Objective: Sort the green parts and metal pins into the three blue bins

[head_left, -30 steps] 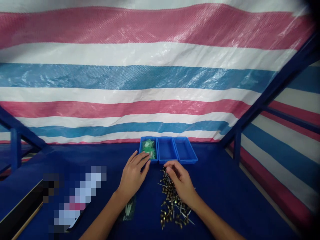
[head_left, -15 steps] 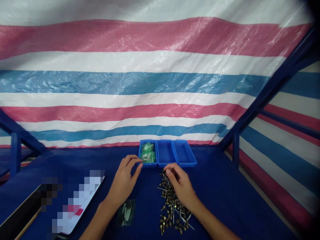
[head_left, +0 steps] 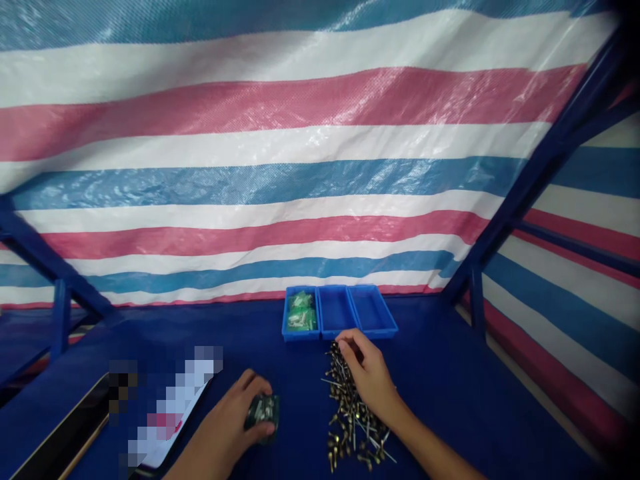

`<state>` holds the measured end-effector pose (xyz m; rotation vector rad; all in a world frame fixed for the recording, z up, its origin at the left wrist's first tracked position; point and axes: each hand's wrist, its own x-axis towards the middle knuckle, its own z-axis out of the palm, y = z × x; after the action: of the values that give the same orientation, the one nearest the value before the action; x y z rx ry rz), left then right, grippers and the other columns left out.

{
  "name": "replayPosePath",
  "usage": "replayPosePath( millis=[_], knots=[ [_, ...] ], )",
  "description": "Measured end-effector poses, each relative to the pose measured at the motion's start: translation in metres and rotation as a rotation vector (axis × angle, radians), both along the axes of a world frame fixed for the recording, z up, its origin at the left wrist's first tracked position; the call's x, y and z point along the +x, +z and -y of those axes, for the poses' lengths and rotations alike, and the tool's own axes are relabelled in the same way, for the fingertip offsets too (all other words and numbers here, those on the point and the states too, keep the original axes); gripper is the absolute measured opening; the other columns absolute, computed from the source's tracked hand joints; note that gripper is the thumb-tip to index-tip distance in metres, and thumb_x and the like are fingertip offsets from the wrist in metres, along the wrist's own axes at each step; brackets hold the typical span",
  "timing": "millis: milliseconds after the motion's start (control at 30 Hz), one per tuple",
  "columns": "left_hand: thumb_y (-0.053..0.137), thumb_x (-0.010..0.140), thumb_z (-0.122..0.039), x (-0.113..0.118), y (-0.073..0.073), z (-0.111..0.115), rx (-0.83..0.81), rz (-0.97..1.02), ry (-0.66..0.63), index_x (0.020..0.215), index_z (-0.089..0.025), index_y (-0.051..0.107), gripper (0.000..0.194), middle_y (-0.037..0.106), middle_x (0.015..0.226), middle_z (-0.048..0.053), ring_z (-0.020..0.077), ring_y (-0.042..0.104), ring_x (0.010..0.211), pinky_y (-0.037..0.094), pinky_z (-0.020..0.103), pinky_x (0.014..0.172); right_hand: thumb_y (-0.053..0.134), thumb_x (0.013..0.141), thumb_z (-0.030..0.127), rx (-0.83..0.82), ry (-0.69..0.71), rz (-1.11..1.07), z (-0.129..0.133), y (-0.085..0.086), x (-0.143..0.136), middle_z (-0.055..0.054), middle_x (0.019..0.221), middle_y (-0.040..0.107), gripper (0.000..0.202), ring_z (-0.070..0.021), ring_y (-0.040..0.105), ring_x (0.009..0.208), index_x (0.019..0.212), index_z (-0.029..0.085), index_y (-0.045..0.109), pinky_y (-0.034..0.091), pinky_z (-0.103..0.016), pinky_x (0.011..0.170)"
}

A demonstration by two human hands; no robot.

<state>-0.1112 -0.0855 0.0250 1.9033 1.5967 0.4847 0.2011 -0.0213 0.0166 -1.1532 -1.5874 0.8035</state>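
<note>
My left hand is closed round a small clear plastic bag with white pieces inside, its thumb and fingers at the bag's edges. My right hand is at the far end of a pile of small metal fasteners, which have brass-coloured heads and thin silver shanks. Thumb and forefinger of that hand are pinched together; what is between them, if anything, is too small to make out. Beyond the hands is a row of three blue trays. Green-tinted plastic bags with white pieces lie in the leftmost one.
On the left of the blue table lie a white, partly blurred-out flat object and a long dark object with a light edge. Blue frame bars and a striped tarp enclose the table's back and side.
My left hand has come back from beside the left tray and closed on the plastic bag. My right hand stays pinched at the fastener pile. The view has shifted slightly.
</note>
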Motion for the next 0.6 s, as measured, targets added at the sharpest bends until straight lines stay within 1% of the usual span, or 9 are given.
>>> replayPosePath(
  millis=[100, 133, 233, 267, 333, 400, 433, 533, 600],
  knots=[
    [0.068, 0.085, -0.018, 0.021, 0.012, -0.004, -0.026, 0.096, -0.059, 0.103, -0.028, 0.066, 0.020, 0.073, 0.099, -0.001, 0.0214, 0.070, 0.085, 0.050, 0.024, 0.073, 0.052, 0.109, 0.051, 0.014, 0.006, 0.015, -0.001, -0.003, 0.000, -0.003, 0.089, 0.070, 0.033, -0.0213, 0.061, 0.077, 0.105, 0.024, 0.071, 0.046, -0.032, 0.071],
    [0.067, 0.088, -0.019, 0.029, 0.016, -0.006, -0.017, 0.130, -0.085, 0.102, -0.028, 0.066, 0.017, 0.073, 0.093, -0.002, 0.0207, 0.069, 0.082, 0.048, 0.023, 0.071, 0.052, 0.110, 0.051, 0.018, 0.009, 0.018, -0.001, -0.003, 0.000, -0.003, 0.090, 0.069, 0.033, -0.0216, 0.061, 0.078, 0.105, 0.024, 0.071, 0.046, -0.032, 0.072],
    [0.063, 0.099, -0.026, 0.050, 0.029, -0.017, 0.073, 0.230, -0.164, 0.104, -0.028, 0.070, 0.009, 0.074, 0.089, -0.001, 0.0199, 0.068, 0.079, 0.045, 0.024, 0.071, 0.051, 0.110, 0.050, 0.026, 0.019, 0.022, -0.002, -0.002, 0.001, -0.003, 0.092, 0.070, 0.032, -0.0220, 0.062, 0.081, 0.105, 0.024, 0.070, 0.046, -0.032, 0.074],
    [0.062, 0.101, -0.028, 0.057, 0.033, -0.022, 0.110, 0.255, -0.194, 0.105, -0.028, 0.072, 0.011, 0.075, 0.091, 0.000, 0.0203, 0.068, 0.081, 0.046, 0.025, 0.072, 0.051, 0.110, 0.049, 0.027, 0.026, 0.022, -0.001, -0.001, 0.001, -0.003, 0.092, 0.069, 0.032, -0.0219, 0.063, 0.081, 0.105, 0.024, 0.069, 0.046, -0.032, 0.074],
    [0.061, 0.104, -0.033, 0.070, 0.037, -0.034, 0.172, 0.290, -0.215, 0.117, -0.029, 0.073, 0.018, 0.075, 0.096, 0.002, 0.0211, 0.068, 0.083, 0.047, 0.026, 0.074, 0.052, 0.110, 0.049, 0.025, 0.054, 0.024, 0.000, 0.001, 0.001, -0.003, 0.091, 0.068, 0.030, -0.0213, 0.062, 0.080, 0.106, 0.024, 0.069, 0.046, -0.032, 0.073],
    [0.062, 0.103, -0.038, 0.082, 0.038, -0.047, 0.174, 0.307, -0.198, 0.128, -0.029, 0.068, 0.027, 0.069, 0.084, -0.002, 0.0192, 0.062, 0.070, 0.044, 0.026, 0.066, 0.056, 0.109, 0.047, 0.026, 0.090, 0.031, 0.001, 0.002, 0.000, -0.002, 0.090, 0.066, 0.027, -0.0202, 0.059, 0.077, 0.109, 0.024, 0.069, 0.045, -0.031, 0.071],
    [0.063, 0.103, -0.038, 0.087, 0.036, -0.054, 0.172, 0.320, -0.205, 0.128, -0.027, 0.067, 0.028, 0.067, 0.082, -0.003, 0.0180, 0.059, 0.066, 0.043, 0.025, 0.065, 0.058, 0.108, 0.046, 0.029, 0.108, 0.038, 0.002, 0.002, 0.000, -0.001, 0.090, 0.065, 0.025, -0.0197, 0.058, 0.075, 0.110, 0.025, 0.069, 0.044, -0.031, 0.070],
    [0.065, 0.103, -0.036, 0.098, 0.026, -0.067, 0.207, 0.370, -0.263, 0.127, -0.025, 0.065, 0.026, 0.070, 0.089, -0.001, 0.0179, 0.061, 0.072, 0.045, 0.026, 0.069, 0.060, 0.107, 0.044, 0.062, 0.133, 0.064, 0.002, 0.002, 0.000, -0.001, 0.090, 0.063, 0.021, -0.0193, 0.058, 0.077, 0.107, 0.025, 0.070, 0.044, -0.030, 0.071],
    [0.063, 0.105, -0.035, 0.101, 0.017, -0.071, 0.245, 0.381, -0.257, 0.130, -0.026, 0.064, 0.026, 0.073, 0.095, 0.001, 0.0186, 0.065, 0.076, 0.049, 0.028, 0.074, 0.059, 0.108, 0.042, 0.083, 0.132, 0.073, 0.001, 0.002, 0.001, -0.001, 0.090, 0.062, 0.020, -0.0197, 0.059, 0.080, 0.104, 0.025, 0.070, 0.044, -0.030, 0.073]
  ],
)
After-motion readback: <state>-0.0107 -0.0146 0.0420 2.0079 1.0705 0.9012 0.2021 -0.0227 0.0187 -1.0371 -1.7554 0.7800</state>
